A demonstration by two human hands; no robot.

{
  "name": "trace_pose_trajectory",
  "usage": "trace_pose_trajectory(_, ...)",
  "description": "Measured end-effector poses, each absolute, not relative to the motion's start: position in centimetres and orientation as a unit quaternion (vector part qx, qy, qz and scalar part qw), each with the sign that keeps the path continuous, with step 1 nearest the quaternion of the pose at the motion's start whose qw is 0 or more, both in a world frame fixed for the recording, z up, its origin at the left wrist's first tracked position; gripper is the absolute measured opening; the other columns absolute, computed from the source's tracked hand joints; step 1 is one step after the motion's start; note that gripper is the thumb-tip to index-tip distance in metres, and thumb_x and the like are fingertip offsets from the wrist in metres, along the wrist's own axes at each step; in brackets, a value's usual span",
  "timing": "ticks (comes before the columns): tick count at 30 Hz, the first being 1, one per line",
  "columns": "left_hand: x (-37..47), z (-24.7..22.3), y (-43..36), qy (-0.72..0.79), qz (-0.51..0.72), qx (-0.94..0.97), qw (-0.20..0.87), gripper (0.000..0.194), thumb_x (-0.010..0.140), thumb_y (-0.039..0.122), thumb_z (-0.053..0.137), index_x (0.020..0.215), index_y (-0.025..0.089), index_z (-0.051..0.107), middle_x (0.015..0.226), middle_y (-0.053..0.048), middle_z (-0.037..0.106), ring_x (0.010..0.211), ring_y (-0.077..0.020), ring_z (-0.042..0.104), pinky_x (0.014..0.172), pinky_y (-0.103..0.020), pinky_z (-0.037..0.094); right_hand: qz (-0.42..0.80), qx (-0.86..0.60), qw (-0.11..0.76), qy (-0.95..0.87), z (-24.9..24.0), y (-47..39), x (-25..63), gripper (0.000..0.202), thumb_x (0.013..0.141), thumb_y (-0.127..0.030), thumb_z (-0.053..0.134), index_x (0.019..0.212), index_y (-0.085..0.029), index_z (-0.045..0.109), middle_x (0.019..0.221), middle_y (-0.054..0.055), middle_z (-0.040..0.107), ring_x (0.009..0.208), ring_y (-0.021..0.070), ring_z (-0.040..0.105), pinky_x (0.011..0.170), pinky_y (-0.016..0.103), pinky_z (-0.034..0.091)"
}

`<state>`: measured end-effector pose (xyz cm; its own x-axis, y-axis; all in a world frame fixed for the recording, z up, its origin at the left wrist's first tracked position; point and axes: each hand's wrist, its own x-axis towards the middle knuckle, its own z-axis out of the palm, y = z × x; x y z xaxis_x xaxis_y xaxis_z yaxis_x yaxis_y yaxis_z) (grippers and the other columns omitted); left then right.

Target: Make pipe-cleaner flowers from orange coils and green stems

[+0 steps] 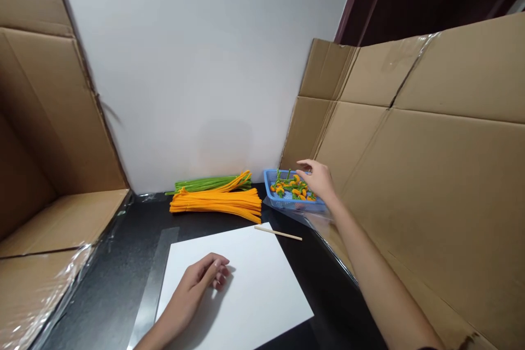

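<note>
Over the right rim of a blue plastic basket hovers my right hand, thumb and fingers apart, nothing seen in them. Small orange and green fuzzy pieces lie in the basket, with green stems sticking up at its back. My left hand is loosely curled above a white sheet, and no object shows in it. A thin pale wooden stick lies across the sheet's far right corner, partly on the dark table.
A bundle of orange pipe cleaners lies beyond the sheet, with green pipe cleaners behind it by the wall. A clear strip runs along the sheet's left edge. Cardboard walls stand on both sides of the black table.
</note>
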<state>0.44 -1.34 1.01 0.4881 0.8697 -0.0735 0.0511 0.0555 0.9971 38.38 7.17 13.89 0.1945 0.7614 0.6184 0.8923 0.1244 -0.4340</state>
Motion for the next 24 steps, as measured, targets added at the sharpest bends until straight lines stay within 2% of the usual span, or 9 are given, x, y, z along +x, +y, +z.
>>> trace_pose_trajectory(2, 0.4, 0.6, -1.3, 0.385, 0.328, 0.613, 0.607, 0.046, 0.095, 0.061, 0.052, 0.101, 0.020, 0.072, 0.090, -0.008, 0.068, 0.082, -0.0206, 0.058, 0.080, -0.033, 0.046, -0.080, -0.641, 0.397, -0.652, 12.1, 6.6, 36.4, 0.019, 0.088, -0.016, 0.060, 0.102, -0.015, 0.073, 0.099, 0.012, 0.076, 0.087, 0.0224, 0.070, 0.083, 0.038, 0.054)
trace_pose_trajectory(5, 0.5, -0.2, -1.1, 0.383, 0.326, 0.633, 0.589, 0.049, 0.094, 0.063, 0.052, 0.104, 0.018, 0.071, 0.092, -0.009, 0.069, 0.082, -0.0201, 0.059, 0.077, -0.031, 0.048, -0.067, -0.591, 0.350, -0.724, 9.4, 5.6, 31.8, 0.019, 0.093, -0.015, 0.056, 0.100, -0.018, 0.074, 0.104, 0.008, 0.076, 0.098, 0.0200, 0.070, 0.092, 0.035, 0.053)
trace_pose_trajectory(8, 1.1, -0.6, -0.7, 0.395, 0.329, 0.639, 0.572, 0.052, 0.092, 0.064, 0.052, 0.105, 0.017, 0.069, 0.093, -0.011, 0.070, 0.085, -0.0227, 0.063, 0.069, -0.030, 0.051, -0.054, -0.535, 0.275, -0.797, 6.9, 5.6, 27.0, 0.021, 0.088, -0.017, 0.067, 0.108, -0.020, 0.073, 0.114, 0.006, 0.075, 0.109, 0.0202, 0.066, 0.099, 0.033, 0.050)
trace_pose_trajectory(10, 1.4, -0.5, 0.1, 0.411, 0.324, 0.667, 0.529, 0.050, 0.093, 0.063, 0.051, 0.107, 0.018, 0.067, 0.097, -0.012, 0.071, 0.084, -0.0242, 0.066, 0.063, -0.030, 0.052, -0.063, -0.522, 0.237, -0.817, 5.3, 6.3, 24.3, 0.036, 0.086, -0.025, 0.073, 0.121, -0.020, 0.068, 0.128, 0.011, 0.069, 0.121, 0.0265, 0.060, 0.105, 0.041, 0.048)
trace_pose_trajectory(13, 1.4, -0.3, 3.0, 0.429, 0.333, 0.766, 0.344, 0.037, 0.098, 0.048, 0.046, 0.112, 0.020, 0.066, 0.109, -0.012, 0.071, 0.092, -0.0254, 0.069, 0.077, -0.037, 0.057, -0.083, -0.536, 0.207, -0.814, 3.2, 8.4, 21.6, 0.060, 0.087, -0.034, 0.073, 0.140, -0.015, 0.053, 0.147, 0.020, 0.053, 0.134, 0.0345, 0.049, 0.109, 0.051, 0.043)
trace_pose_trajectory(15, 1.2, -0.1, 6.0, 0.394, 0.368, 0.827, 0.160, 0.033, 0.095, 0.035, 0.049, 0.121, 0.019, 0.063, 0.122, -0.014, 0.068, 0.114, -0.0296, 0.064, 0.099, -0.046, 0.053, -0.091, -0.546, 0.193, -0.810, 2.2, 9.8, 20.7, 0.066, 0.087, -0.038, 0.073, 0.142, -0.011, 0.050, 0.143, 0.022, 0.055, 0.128, 0.0358, 0.052, 0.104, 0.050, 0.046)
trace_pose_trajectory(18, 0.5, -0.1, 10.7, 0.371, 0.355, 0.855, -0.070, 0.048, 0.092, 0.029, 0.053, 0.137, 0.013, 0.054, 0.142, -0.019, 0.058, 0.134, -0.0364, 0.052, 0.111, -0.053, 0.044, -0.104, -0.556, 0.179, -0.805, 1.3, 11.2, 20.4, 0.060, 0.089, -0.038, 0.069, 0.139, -0.010, 0.051, 0.128, 0.020, 0.063, 0.116, 0.0340, 0.057, 0.097, 0.048, 0.049)
trace_pose_trajectory(21, -0.4, -0.6, 14.5, 0.355, 0.293, 0.874, -0.154, 0.072, 0.089, 0.041, 0.064, 0.150, 0.011, 0.041, 0.155, -0.019, 0.046, 0.143, -0.0388, 0.042, 0.115, -0.054, 0.040, -0.119, -0.560, 0.170, -0.802, 1.0, 11.8, 20.6, 0.055, 0.090, -0.036, 0.067, 0.136, -0.010, 0.053, 0.122, 0.017, 0.064, 0.111, 0.0331, 0.057, 0.094, 0.047, 0.049)
trace_pose_trajectory(24, -1.3, -1.5, 16.6, 0.361, 0.283, 0.875, -0.157, 0.069, 0.092, 0.048, 0.061, 0.147, 0.011, 0.043, 0.146, -0.019, 0.055, 0.136, -0.0371, 0.050, 0.112, -0.053, 0.042, -0.129, -0.556, 0.162, -0.805, 0.8, 12.3, 21.0, 0.051, 0.092, -0.043, 0.064, 0.131, -0.013, 0.055, 0.120, 0.015, 0.064, 0.109, 0.0313, 0.057, 0.092, 0.044, 0.049)
